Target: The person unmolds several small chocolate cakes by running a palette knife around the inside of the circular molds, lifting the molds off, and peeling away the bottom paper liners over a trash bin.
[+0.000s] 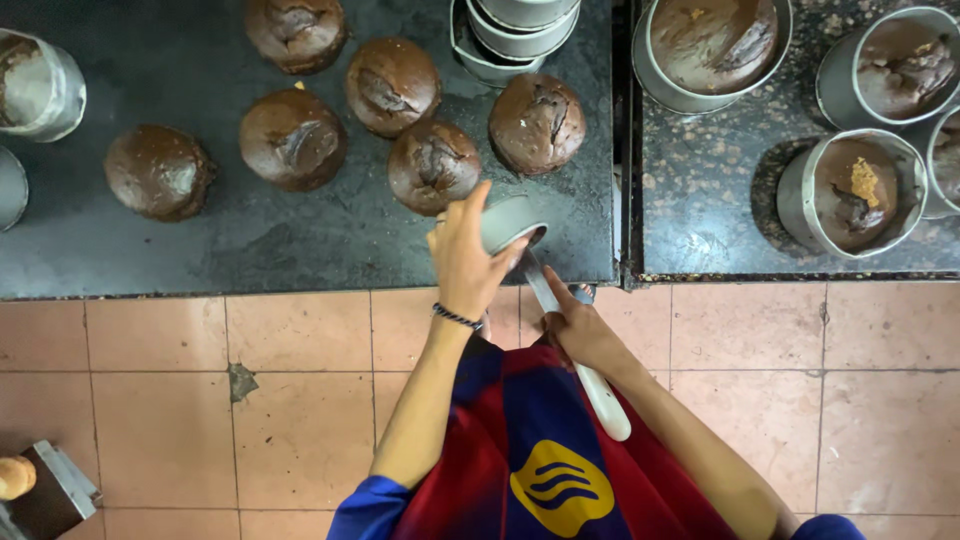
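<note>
tin (508, 222): dull grey metal | knife (585, 360): metal blade, smooth white plastic handle | counter (150, 260): dark polished stone | cakes (292, 138): cracked, glossy brown crust

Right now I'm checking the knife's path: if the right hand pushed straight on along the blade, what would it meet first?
The right hand points its knife up into the small metal tin held by the left hand. It would probably meet the tin first; depth is unclear.

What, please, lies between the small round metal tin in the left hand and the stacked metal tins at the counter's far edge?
One dark brown domed cake, in the head view.
</note>
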